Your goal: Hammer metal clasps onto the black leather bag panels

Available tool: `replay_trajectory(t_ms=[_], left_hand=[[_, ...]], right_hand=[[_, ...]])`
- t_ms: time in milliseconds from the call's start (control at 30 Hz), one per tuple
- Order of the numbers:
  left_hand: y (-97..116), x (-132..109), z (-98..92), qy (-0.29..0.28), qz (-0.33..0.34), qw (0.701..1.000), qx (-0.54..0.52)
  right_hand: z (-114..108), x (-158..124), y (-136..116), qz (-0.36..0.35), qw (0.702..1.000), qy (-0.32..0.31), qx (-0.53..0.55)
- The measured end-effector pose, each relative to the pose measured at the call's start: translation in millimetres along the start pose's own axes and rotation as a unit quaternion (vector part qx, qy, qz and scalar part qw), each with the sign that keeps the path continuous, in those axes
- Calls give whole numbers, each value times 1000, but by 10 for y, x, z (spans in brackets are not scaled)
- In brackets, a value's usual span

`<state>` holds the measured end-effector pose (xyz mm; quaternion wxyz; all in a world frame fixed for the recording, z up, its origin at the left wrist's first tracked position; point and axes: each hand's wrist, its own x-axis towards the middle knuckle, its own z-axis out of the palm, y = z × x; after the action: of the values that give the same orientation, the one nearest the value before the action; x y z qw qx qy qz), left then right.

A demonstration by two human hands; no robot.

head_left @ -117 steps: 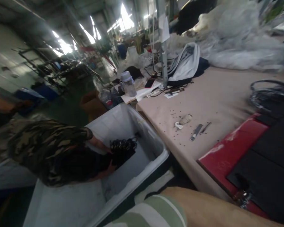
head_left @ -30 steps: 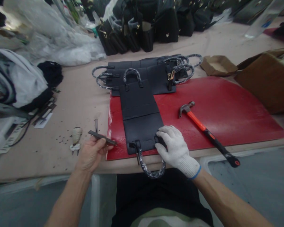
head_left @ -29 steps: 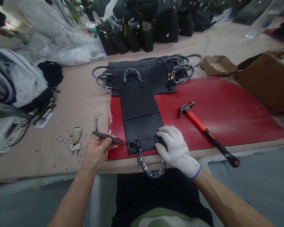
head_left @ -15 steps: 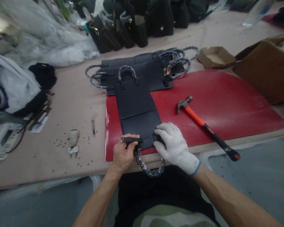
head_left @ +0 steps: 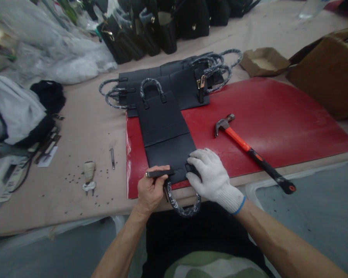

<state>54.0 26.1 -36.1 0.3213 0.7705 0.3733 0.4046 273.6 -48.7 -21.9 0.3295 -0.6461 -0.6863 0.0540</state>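
Note:
A black bag panel (head_left: pixel 168 129) lies lengthwise on a red mat (head_left: pixel 278 116), with plastic-wrapped handles at its far and near ends. My bare left hand (head_left: pixel 151 189) is closed at the panel's near left corner, pinching a narrow black strap (head_left: pixel 158 173) with a metal-looking end. My right hand (head_left: pixel 210 175), in a white knit glove, rests at the near right corner. Its fingers curl over a black tab (head_left: pixel 192 170) by one end of the near handle (head_left: pixel 185 210). That handle loops over the table edge towards me. The glove hides part of the tab.
A claw hammer (head_left: pixel 243 146) lies on the mat to the right. More black panels (head_left: pixel 188 87) with wrapped handles lie beyond. On the left are a thread-wrapped tool (head_left: pixel 89 173), a small metal rod (head_left: pixel 112 158) and black bits. Cardboard boxes (head_left: pixel 263 61) and black bags (head_left: pixel 191 19) stand farther back.
The view has shifted slightly, so the surroundings sit a little differently in the picture. Both hands keep the same hold on the strap and tab.

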Motion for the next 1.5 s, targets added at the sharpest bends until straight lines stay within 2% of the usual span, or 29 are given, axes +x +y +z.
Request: replay_trajectory(t_ms=[567,867,933,1000,1067,1133,1167,1233,1333,1400,1500], left_hand=[[-34,3,15,-3,44,998,38],[23,56,112,-5,128,987,97],[27,63,134,-6,131,987,94],[28,69,151,-15,126,988,87],[25,73,161,-25,117,990,73],[16,77,168,-27,107,993,52],[10,79,171,-25,101,994,42],[-1,84,175,-23,90,995,28],[-10,97,173,-37,77,996,23],[-10,107,169,-54,70,996,19],[-14,119,172,-67,59,996,16]], right_hand=[[-13,2,-10,-9,1000,5,0],[-24,-9,-13,-3,1000,-3,20],[-90,-17,13,3,999,1,43],[-219,-33,84,24,999,31,38],[-404,-60,214,64,995,74,-21],[-609,-99,385,119,981,87,-127],[-702,-123,473,153,968,71,-187],[-844,-173,620,216,930,-3,-298],[-922,-228,726,244,879,-117,-393],[-918,-226,746,241,868,-154,-407],[-922,-164,772,286,882,-168,-334]])
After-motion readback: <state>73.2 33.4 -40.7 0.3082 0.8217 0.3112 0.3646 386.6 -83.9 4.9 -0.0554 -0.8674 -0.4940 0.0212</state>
